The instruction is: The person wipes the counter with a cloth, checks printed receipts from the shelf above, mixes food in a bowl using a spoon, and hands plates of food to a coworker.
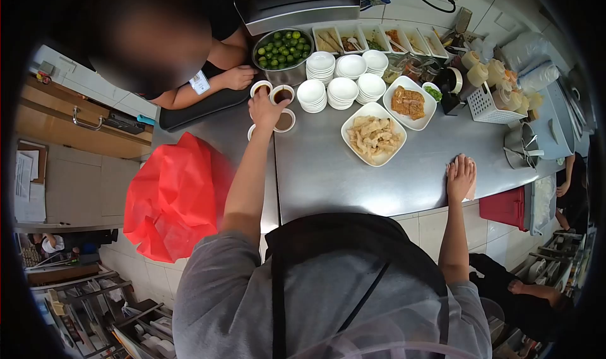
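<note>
I can't tell if my left grip (267, 111) grasps the dark-sauce cups (294, 119) — beyond it, a bowl (287, 77) of green fruit (282, 49).

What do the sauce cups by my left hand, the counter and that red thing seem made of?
Sauce cups: smooth white ceramic or hard plastic; the clean rims fit either. Counter: likely stainless steel, satin-finished, given its grey sheen and blurred reflections. Red thing: thin, matte sheet, perhaps fabric or plastic, judging by its creases.
</note>
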`<state>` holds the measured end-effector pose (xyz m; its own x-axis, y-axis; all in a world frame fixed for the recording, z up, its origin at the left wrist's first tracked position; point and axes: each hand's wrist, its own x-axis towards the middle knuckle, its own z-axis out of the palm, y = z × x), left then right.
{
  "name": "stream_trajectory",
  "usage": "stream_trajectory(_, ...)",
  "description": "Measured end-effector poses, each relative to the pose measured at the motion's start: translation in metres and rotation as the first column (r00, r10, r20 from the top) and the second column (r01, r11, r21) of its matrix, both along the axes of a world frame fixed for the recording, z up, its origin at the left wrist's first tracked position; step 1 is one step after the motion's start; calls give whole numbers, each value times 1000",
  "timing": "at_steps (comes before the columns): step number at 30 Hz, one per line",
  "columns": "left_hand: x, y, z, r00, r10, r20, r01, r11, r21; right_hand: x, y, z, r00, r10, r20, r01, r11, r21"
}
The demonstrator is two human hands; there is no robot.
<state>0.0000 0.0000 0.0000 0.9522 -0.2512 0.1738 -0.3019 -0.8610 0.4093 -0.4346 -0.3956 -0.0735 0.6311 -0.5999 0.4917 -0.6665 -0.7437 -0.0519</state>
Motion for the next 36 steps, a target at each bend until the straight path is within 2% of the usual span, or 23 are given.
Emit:
stream_trajectory(3,-24,18,10,999,-26,35,27,999,-19,7,-1,1,1000,4,22,-4,1000,-12)
stream_trajectory(9,-70,32,-3,994,-92,59,90,995,32,6,3,5,999,34,19,-34,999,-17)
stream_trajectory(14,-69,24,-13,999,-48,23,46,996,76,4,4,3,998,36,44,-33,998,-59)
stream_trajectory(17,-70,23,-18,999,-37,29,34,995,96,4,9,12,999,27,34,-27,1000,3)
stream_trajectory(22,-69,19,-10,1000,-25,-17,27,991,129,1,7,7,999,1,38,0,1000,-14)
stream_trajectory(26,-80,19,0,998,-45,31,42,995,93,0,8,6,998,-60,-9,60,998,-27)
stream_trajectory(29,-92,15,11,989,-138,59,135,989,53,1,7,-1,992,-121,-33,120,993,-19)
stream_trajectory(32,-105,3,25,951,-310,12,311,949,-46,0,6,-1,995,-96,-13,95,994,-45)
stream_trajectory(36,-130,-24,70,918,-391,65,396,905,-152,-1,5,-2,996,-83,10,84,994,-67)
